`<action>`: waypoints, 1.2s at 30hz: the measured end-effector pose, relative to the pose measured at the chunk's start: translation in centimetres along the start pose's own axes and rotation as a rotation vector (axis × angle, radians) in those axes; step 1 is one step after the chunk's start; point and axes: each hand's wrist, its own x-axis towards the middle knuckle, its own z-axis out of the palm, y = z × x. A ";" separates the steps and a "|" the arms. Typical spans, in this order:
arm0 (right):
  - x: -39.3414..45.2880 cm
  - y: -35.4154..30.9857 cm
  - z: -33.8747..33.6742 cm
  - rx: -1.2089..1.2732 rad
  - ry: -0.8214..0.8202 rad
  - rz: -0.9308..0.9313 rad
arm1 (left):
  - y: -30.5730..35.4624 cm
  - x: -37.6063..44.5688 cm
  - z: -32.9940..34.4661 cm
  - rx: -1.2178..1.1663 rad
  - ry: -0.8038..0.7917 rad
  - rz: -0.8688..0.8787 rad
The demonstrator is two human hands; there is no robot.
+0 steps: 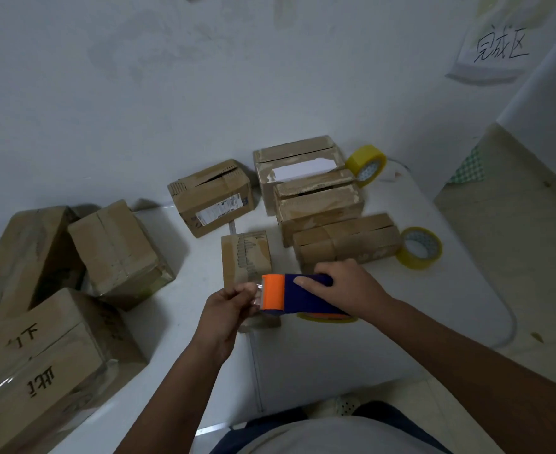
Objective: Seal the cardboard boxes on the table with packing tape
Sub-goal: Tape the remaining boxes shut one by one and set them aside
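Note:
My right hand (345, 288) grips a blue and orange tape dispenser (289, 294) with a yellow roll in it. It hovers over the near end of a small cardboard box (245, 253) on the white table (335, 352). My left hand (230, 309) pinches the clear tape end at the dispenser's orange front. Behind stand an open-flapped box with a label (212, 198), two stacked boxes (309, 188) and a flat long box (345, 244).
Two loose yellow tape rolls lie at the right: one (419, 248) beside the flat box, another (366, 165) behind the stack. Several taped boxes (57, 306) crowd the left side. A paper sign (496, 50) hangs on the wall at the upper right.

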 end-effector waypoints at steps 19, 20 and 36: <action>0.4 3.0 0.6 -0.212 -0.141 -0.010 | -2.1 0.1 -6.9 -0.036 0.308 0.010; 0.3 3.3 0.4 -0.214 -0.139 -0.013 | -2.2 0.2 -7.6 -0.023 0.330 0.020; 1.0 4.1 -0.2 -0.307 -0.070 0.002 | -4.8 0.9 -5.5 0.191 0.392 -0.107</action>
